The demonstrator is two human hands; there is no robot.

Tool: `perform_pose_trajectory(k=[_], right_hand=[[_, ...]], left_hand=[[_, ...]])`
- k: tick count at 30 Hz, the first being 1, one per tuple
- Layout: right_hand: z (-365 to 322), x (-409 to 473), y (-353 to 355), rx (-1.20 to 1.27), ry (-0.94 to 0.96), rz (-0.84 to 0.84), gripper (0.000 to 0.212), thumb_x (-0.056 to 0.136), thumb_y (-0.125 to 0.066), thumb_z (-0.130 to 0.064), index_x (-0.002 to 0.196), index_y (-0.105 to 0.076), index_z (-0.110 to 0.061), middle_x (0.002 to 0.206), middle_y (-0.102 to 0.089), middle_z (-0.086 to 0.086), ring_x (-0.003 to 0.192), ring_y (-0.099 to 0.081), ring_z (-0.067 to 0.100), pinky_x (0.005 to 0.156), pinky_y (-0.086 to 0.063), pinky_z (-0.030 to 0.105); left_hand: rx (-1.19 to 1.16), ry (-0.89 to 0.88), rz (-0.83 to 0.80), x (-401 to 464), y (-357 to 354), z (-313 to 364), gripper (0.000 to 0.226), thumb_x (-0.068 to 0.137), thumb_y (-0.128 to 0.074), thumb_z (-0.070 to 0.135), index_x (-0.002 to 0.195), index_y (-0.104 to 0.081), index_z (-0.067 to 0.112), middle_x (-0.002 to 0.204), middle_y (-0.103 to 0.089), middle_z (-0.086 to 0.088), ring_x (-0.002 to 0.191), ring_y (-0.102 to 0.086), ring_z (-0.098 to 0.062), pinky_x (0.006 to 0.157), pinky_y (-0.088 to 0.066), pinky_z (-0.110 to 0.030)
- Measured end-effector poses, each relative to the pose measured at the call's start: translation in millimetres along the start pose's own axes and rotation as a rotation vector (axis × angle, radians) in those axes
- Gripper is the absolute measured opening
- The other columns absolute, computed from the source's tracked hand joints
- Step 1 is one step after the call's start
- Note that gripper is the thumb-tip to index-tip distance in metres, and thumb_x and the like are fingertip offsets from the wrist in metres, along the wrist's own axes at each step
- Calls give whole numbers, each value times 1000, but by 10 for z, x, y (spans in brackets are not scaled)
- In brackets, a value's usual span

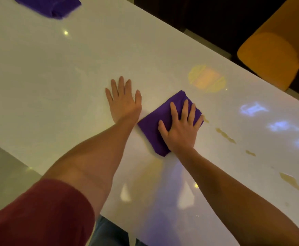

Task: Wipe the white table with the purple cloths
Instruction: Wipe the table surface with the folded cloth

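Observation:
A glossy white table point(56, 82) fills most of the view. A folded purple cloth point(154, 126) lies flat near its middle. My right hand point(180, 128) presses down on that cloth with fingers spread. My left hand point(123, 102) rests flat on the bare table just left of the cloth, fingers apart, holding nothing. A second folded purple cloth point(51, 5) lies at the far left end of the table, untouched. Yellowish spill streaks point(225, 134) run along the table to the right of the cloth under my hand.
An orange upholstered chair point(273, 50) stands beyond the table's far right edge, with dark floor behind it. More yellowish spill point(291, 181) lies near the right border. The table's near edge runs at lower left, with grey floor point(1, 167) below it.

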State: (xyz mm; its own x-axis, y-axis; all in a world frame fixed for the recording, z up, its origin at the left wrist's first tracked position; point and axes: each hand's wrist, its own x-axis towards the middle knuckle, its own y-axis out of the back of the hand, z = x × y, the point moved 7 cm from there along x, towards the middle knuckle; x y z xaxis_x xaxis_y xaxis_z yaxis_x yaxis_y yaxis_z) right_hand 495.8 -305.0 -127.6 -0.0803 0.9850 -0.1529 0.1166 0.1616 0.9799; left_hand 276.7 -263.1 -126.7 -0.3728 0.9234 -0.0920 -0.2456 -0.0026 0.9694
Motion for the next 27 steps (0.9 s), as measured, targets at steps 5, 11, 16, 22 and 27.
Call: perform_pose_trajectory(k=[5, 11, 16, 22, 27], right_hand=[[-11, 1013, 134, 55, -58, 98, 80, 97, -31, -70, 166, -29, -29, 176, -17, 14, 162, -10, 41, 124, -6, 73], [6, 1548, 195, 44, -100, 43, 79, 100, -21, -70, 168, -19, -30, 177, -9, 12, 163, -5, 40, 125, -2, 72], [222, 530, 145, 75, -95, 98, 76, 100, -31, -68, 166, -28, -29, 176, -16, 11, 163, -9, 37, 127, -5, 69], [653, -658, -41, 12, -116, 42, 75, 101, -33, -70, 165, -30, -30, 176, -15, 9, 163, -7, 36, 127, -6, 69], [587, -258, 33, 43, -150, 56, 78, 98, -32, -71, 164, -29, -31, 176, -16, 10, 163, -9, 37, 127, -5, 70]], left_hand=[[84, 5, 103, 52, -104, -37, 61, 108, -21, 46, 160, -33, 18, 171, -24, -8, 159, -14, -35, 128, -11, -56], [74, 1, 99, 64, -98, -25, 59, 109, -23, 45, 160, -33, 17, 171, -24, -8, 159, -14, -35, 128, -10, -56], [51, -3, 80, 47, -79, 7, 60, 108, -25, 45, 160, -34, 15, 170, -24, -10, 158, -15, -37, 127, -10, -57], [55, -11, 30, 28, -79, 14, 64, 105, -25, 45, 162, -31, 15, 172, -19, -9, 159, -10, -37, 128, -7, -58], [84, -16, 61, 0, -55, 54, 65, 103, -29, 43, 161, -30, 14, 171, -20, -12, 159, -12, -39, 127, -9, -59]])
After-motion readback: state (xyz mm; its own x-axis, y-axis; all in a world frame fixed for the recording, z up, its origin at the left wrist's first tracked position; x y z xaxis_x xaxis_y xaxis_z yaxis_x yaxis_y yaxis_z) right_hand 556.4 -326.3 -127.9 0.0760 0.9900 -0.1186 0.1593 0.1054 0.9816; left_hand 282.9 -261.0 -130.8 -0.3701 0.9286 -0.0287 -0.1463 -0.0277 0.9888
